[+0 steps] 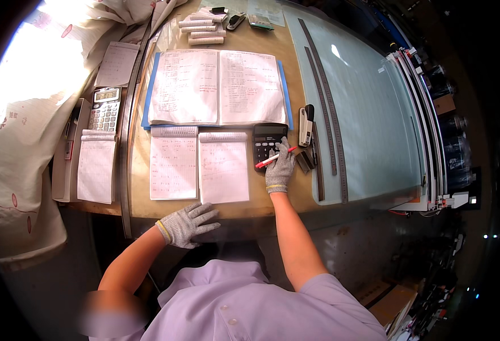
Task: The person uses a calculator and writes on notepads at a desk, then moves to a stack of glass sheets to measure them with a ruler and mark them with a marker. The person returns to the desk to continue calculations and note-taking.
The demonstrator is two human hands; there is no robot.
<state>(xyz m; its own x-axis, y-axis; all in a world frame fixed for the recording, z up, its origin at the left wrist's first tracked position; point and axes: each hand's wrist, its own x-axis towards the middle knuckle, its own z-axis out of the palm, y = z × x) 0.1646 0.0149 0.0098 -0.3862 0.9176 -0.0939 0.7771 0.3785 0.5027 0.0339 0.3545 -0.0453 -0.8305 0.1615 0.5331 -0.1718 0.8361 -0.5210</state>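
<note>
A grey knitted glove covers each of my hands. With its fingers spread, my left hand (188, 225) rests at the table's front edge, just below two white notepads; the left pad (173, 167) bears handwriting and the right pad (224, 170) has fainter marks. My right hand (281, 168) lies over the lower part of a black calculator (268, 133), fingers reaching to its keys. A red-and-white pen (264, 163) is held slantwise in that hand. Beyond the pads lies an open ledger (184, 85) with written pages, on a blue folder (287, 96).
Right of the calculator lie a stapler (306, 125) and a small dark block (304, 161). Two long steel rulers (326, 102) rest on a glass sheet (375, 125). Paper rolls (204, 34) sit at the back. A grey calculator (104, 111) and another pad (96, 167) lie left.
</note>
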